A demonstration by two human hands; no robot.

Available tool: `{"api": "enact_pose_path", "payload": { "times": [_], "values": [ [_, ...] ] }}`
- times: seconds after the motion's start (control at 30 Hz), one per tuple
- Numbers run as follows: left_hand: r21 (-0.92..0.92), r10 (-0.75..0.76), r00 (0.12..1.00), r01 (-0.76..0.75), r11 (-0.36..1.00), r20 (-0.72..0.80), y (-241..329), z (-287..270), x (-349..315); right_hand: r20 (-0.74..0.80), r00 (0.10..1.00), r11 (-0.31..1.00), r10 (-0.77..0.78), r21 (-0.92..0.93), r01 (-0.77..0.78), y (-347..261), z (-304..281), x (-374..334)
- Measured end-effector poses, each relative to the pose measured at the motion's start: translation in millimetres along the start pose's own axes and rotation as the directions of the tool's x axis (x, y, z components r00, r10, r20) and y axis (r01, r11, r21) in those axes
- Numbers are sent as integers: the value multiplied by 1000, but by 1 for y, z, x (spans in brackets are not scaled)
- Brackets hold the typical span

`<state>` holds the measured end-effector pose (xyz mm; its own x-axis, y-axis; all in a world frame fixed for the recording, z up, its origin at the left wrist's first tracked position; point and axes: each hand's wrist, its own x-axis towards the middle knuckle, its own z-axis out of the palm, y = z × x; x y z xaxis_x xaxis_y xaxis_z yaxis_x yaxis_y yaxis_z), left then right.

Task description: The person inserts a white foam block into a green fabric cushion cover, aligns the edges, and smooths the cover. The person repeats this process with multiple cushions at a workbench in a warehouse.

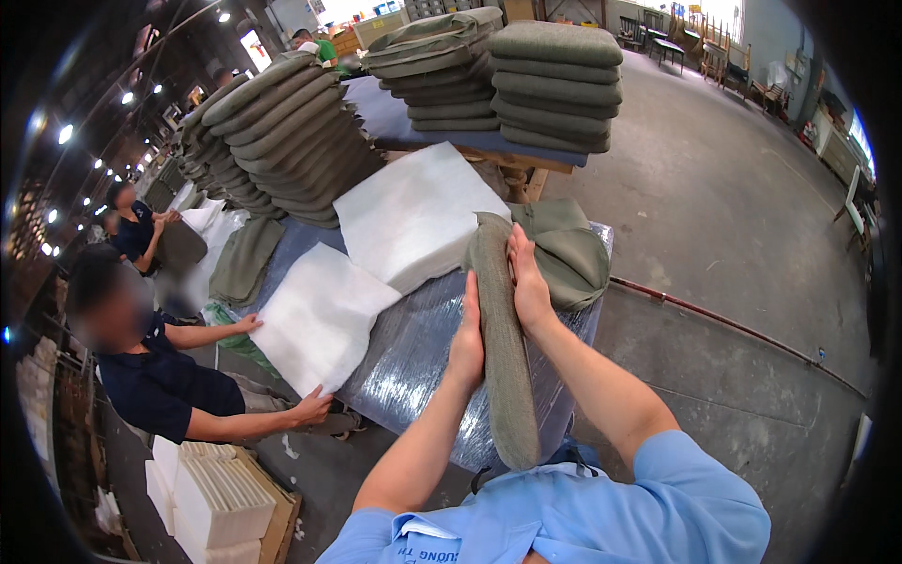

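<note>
A grey-green fabric-covered seat cushion (507,376) stands on edge in front of my body, its long narrow side facing up. My left hand (467,343) lies flat along its left face. Against the right face, a little farther up, presses my right hand (531,287) with fingers straight. Between them the two palms hold the cushion over the plastic-wrapped table (404,348). Just beyond it sits a thick stack of white padding sheets (418,211). A loose green fabric cover (568,258) lies by my right hand, partly folded.
At left a co-worker (169,357) holds a white padding sheet (324,315) with both hands. Tall stacks of green cushions (291,136) rise behind, with another cushion stack (554,89) on the far table. White foam pieces (216,498) stand low at left. A red pipe (714,315) crosses the floor.
</note>
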<state>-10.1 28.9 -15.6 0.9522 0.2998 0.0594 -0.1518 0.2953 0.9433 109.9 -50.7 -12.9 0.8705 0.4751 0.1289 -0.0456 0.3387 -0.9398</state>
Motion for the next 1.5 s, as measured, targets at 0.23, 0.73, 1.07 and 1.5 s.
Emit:
{"api": "enact_pose_path", "payload": {
  "times": [0.23, 0.73, 1.07, 1.5],
  "values": [
    [81, 76, 997, -77, 994, 20, 6, -20, 97, 24, 1000, 999, -4, -35, 5, 6, 13, 46],
    [107, 77, 997, -78, 991, 9, 19, -8, 108, 102, 990, 995, -94, -23, 97, 36, -2, 48],
    [344, 36, 999, -47, 938, 38, 9, 18, -35, 174, 983, 970, 60, -243, -16, -12, -9, -59],
    [519, 41, 994, -86, 851, 98, 22, 22, -58, 175, 982, 997, 74, -44, -67, 18, -20, -74]
  ]
}}
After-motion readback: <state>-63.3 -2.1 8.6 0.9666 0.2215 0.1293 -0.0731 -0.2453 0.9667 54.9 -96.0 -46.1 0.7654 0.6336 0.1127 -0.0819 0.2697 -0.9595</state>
